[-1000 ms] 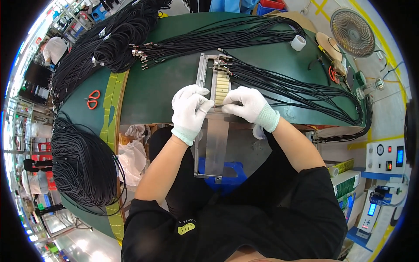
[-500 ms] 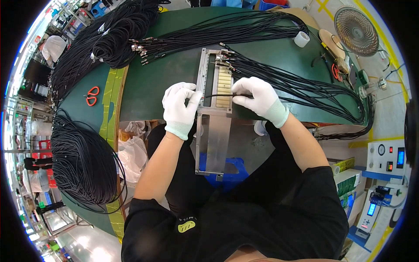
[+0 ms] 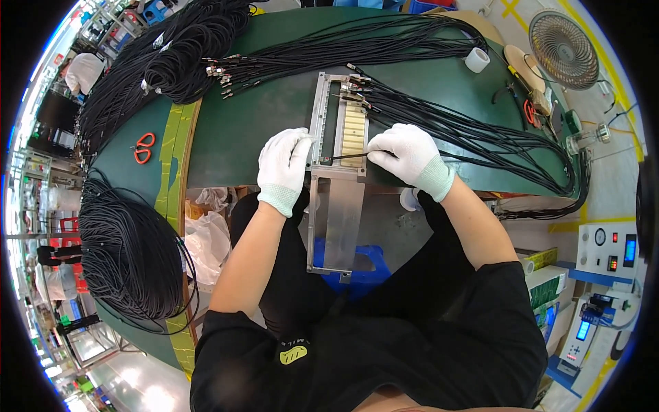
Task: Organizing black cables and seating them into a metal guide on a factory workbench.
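A metal fixture point(image 3: 334, 176) lies at the table's near edge, its lower part overhanging. It bears a row of brass-coloured slotted blocks point(image 3: 354, 127). My right hand point(image 3: 412, 156), white-gloved, pinches a black cable point(image 3: 350, 156) just right of the blocks. The cable's end crosses the nearest block and reaches the slot by the left rail. My left hand point(image 3: 282, 163), also gloved, is at the outer side of that rail with its fingers pressed together; whatever lies between the fingertips is hidden. Several more cables point(image 3: 439, 120) run from the fixture's far end to the right.
Black cable bundles point(image 3: 182, 69) lie at the far left, with another coil point(image 3: 127, 254) nearer. Orange-handled scissors point(image 3: 144, 148) lie beside yellow tape point(image 3: 171, 158). A white roll point(image 3: 476, 60), pliers point(image 3: 511, 103) and a fan point(image 3: 563, 49) are at the right.
The cable's end has shifted nearer me along the left rail. My left thumb and fingers have drawn back from it to the rail's outer side. My right hand keeps its pinch, slightly lower.
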Demonstrator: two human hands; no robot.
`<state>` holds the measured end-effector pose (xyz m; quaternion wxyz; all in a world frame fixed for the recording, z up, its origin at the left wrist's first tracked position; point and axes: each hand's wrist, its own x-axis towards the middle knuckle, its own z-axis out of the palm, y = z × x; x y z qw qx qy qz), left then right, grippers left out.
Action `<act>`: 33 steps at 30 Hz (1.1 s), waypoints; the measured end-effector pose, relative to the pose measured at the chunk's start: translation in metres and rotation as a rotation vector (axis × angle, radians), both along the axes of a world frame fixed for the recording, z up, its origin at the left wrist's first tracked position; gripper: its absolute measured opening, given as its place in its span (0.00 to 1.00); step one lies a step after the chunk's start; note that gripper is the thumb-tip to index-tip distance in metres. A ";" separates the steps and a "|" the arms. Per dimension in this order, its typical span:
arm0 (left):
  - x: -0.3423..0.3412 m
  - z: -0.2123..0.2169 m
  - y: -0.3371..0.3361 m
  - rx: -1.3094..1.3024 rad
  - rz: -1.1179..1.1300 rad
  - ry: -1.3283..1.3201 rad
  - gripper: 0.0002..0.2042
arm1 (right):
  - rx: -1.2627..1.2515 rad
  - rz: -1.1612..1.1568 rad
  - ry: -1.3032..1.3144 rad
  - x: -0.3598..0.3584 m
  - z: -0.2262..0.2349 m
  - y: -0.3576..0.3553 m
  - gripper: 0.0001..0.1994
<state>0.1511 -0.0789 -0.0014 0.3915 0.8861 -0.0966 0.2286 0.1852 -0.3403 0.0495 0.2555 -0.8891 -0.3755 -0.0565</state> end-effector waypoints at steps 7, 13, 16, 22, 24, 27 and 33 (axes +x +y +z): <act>-0.012 0.020 -0.033 0.330 -0.220 -0.056 0.16 | -0.022 -0.026 -0.037 -0.002 -0.005 0.002 0.05; -0.016 0.029 -0.040 0.534 -0.219 -0.043 0.14 | -0.017 -0.229 -0.251 0.018 -0.003 -0.013 0.10; -0.014 0.027 -0.040 0.500 -0.204 -0.039 0.11 | -0.130 -0.309 -0.277 0.036 -0.015 -0.016 0.07; -0.001 0.021 -0.027 0.102 -0.022 -0.102 0.08 | 0.125 0.012 -0.227 0.015 -0.003 -0.001 0.06; 0.001 0.019 -0.027 0.046 -0.028 -0.149 0.07 | 0.139 0.078 -0.193 0.009 -0.009 0.007 0.08; 0.000 0.019 -0.029 0.070 -0.096 -0.202 0.06 | 0.224 0.065 -0.144 -0.006 -0.004 0.030 0.11; 0.000 0.024 -0.013 -0.088 0.017 -0.161 0.06 | 0.161 -0.002 0.008 0.003 0.001 0.009 0.06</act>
